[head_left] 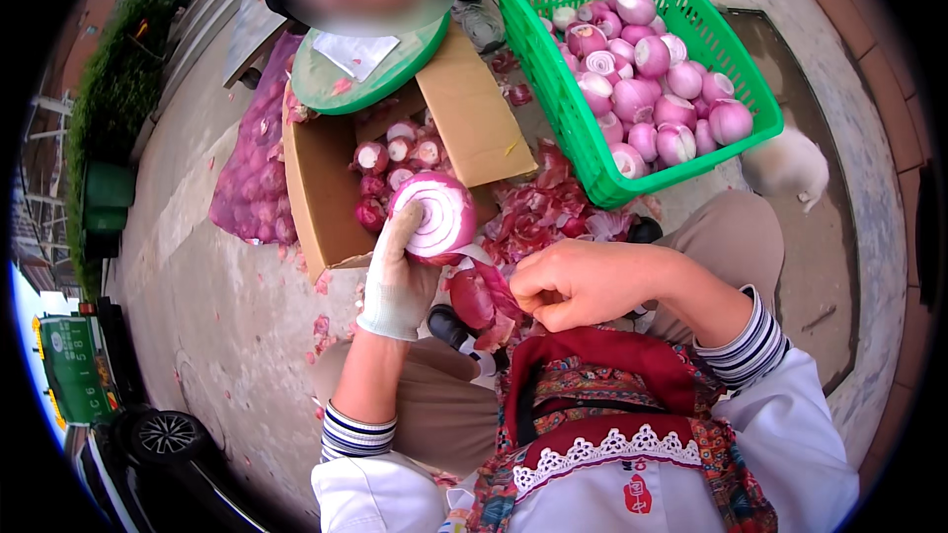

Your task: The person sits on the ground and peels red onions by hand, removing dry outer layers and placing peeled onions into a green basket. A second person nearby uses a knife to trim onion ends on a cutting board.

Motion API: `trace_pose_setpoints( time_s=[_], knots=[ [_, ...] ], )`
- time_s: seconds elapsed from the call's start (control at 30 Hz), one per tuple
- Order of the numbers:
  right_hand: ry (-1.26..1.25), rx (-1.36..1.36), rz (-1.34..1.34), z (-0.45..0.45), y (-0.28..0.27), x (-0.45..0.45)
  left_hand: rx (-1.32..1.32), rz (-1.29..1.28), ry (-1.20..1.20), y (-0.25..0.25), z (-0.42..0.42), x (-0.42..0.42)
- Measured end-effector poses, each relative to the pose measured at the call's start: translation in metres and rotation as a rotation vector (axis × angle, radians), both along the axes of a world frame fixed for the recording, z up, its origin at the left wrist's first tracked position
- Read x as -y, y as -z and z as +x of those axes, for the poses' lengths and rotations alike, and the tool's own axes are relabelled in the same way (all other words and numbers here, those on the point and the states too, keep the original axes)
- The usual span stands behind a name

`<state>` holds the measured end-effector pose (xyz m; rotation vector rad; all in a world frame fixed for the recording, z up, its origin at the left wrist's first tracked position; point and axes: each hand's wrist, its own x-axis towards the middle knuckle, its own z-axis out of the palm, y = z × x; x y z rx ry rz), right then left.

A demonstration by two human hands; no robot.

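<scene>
My left hand (pixel 402 275), in a white knit glove, grips a large red onion (pixel 437 216). Its cut face with white rings is turned up, and my thumb presses on it. A strip of dark red onion skin (pixel 478 295) hangs from the onion's underside toward my right hand (pixel 592 283). That hand is bare, its fingers curled and pinching the skin's edge; the fingertips are partly hidden. Just beyond the held onion, unpeeled red onions (pixel 372 157) with trimmed ends lie in an open cardboard box (pixel 326 189).
A green plastic crate (pixel 529 100) of peeled onions (pixel 652 55) stands front right. Loose skins (pixel 537 200) cover the ground between my feet. Left of the box slumps a mesh sack (pixel 255 178) of onions. Another person sits opposite, behind a round green-rimmed lid (pixel 359 74). A small white animal (pixel 786 163) is at right.
</scene>
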<state>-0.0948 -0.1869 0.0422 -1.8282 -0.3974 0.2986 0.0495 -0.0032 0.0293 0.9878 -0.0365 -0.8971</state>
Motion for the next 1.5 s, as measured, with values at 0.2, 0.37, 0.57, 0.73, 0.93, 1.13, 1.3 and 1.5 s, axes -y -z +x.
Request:
trace_pose_setpoints(
  time_s=[0.2,0.37,0.57,0.73,0.93,1.13,1.3,1.5],
  knots=[
    [0.35,0.159,0.045,-0.001,-0.012,0.014,-0.019,0.045,0.243,-0.006,0.015,-0.013],
    [0.324,-0.117,0.57,0.003,-0.006,0.003,-0.041,0.0,0.253,-0.002,0.012,-0.014],
    [0.192,-0.252,0.577,0.013,0.005,-0.01,-0.173,-0.13,-0.1,0.005,0.011,0.0],
    [0.034,-0.394,0.418,0.011,0.006,-0.017,-0.076,0.059,-0.278,0.016,0.017,0.001],
    [0.12,-0.378,0.436,0.003,-0.002,0.004,0.019,0.059,-0.274,0.027,0.021,-0.008],
    [-0.169,-0.375,0.173,-0.001,0.009,-0.013,-0.013,0.154,-0.235,0.035,0.032,-0.014],
    [-0.338,-0.335,-0.299,-0.009,0.028,-0.025,-0.083,0.018,-0.214,0.044,0.039,-0.014],
    [0.286,0.006,-0.492,-0.011,0.037,-0.033,-0.138,0.013,-0.12,0.039,0.034,-0.009]
  ],
)
